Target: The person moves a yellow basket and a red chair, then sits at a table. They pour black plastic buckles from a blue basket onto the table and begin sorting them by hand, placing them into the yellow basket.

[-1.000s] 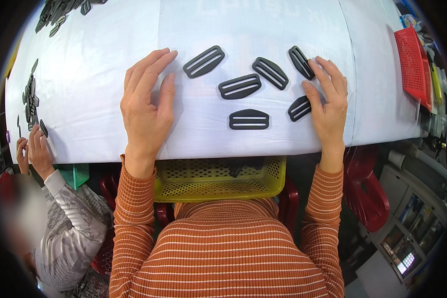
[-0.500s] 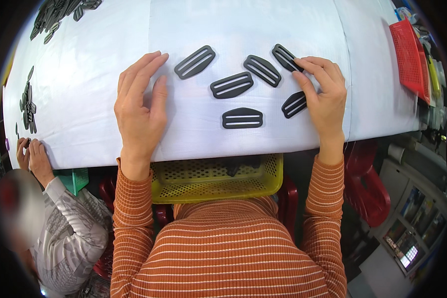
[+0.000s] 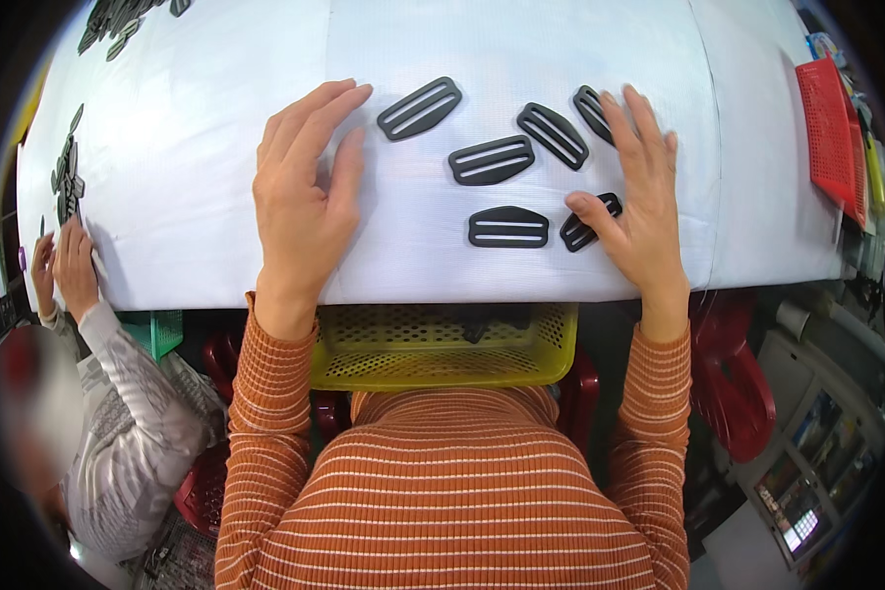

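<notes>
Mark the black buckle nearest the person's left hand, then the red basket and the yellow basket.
Black buckle (image 3: pixel 420 108): head view, its middle.
Red basket (image 3: pixel 830 138): head view, its perforated wall.
Yellow basket (image 3: pixel 447 383): head view, its near rim.

Black buckles (image 3: pixel 508 227). White tabletop (image 3: pixel 413 216). Orange sweater (image 3: pixel 452 472), white-striped. Yellow basket (image 3: pixel 442 381).

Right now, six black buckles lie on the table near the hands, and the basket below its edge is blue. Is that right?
No: the head view shows the basket below the edge is yellow, not blue. The rest stands: six black buckles lie on the table near the left hand and right hand.
</notes>
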`<action>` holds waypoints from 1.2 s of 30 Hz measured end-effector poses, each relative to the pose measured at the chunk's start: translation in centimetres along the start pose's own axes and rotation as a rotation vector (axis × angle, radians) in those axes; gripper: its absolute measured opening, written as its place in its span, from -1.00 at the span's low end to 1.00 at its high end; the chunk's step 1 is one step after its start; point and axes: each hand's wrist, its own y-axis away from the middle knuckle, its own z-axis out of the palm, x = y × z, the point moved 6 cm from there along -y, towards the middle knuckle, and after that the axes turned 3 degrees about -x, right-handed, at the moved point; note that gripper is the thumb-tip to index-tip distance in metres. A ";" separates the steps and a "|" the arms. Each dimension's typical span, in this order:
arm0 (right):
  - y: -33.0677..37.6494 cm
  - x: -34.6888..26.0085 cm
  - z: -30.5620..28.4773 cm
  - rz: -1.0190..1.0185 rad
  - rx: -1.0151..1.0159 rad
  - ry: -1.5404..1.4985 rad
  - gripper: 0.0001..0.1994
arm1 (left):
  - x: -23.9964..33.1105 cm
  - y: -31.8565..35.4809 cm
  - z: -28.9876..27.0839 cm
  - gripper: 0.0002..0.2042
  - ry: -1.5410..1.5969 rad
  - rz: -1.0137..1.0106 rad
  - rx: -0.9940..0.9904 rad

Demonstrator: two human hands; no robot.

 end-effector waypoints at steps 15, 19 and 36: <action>-2.0 -0.4 -0.5 -0.110 0.136 -0.369 -0.55 | 7.1 3.6 3.5 -0.66 -0.090 0.342 -0.288; -2.3 -0.7 -0.1 -0.107 0.099 -0.360 -0.49 | 6.4 3.4 2.7 -0.70 0.047 0.128 -0.326; -3.3 -10.0 4.7 -0.585 -0.492 -0.001 -0.28 | -6.6 -2.3 -7.4 -0.70 -0.189 -0.166 0.008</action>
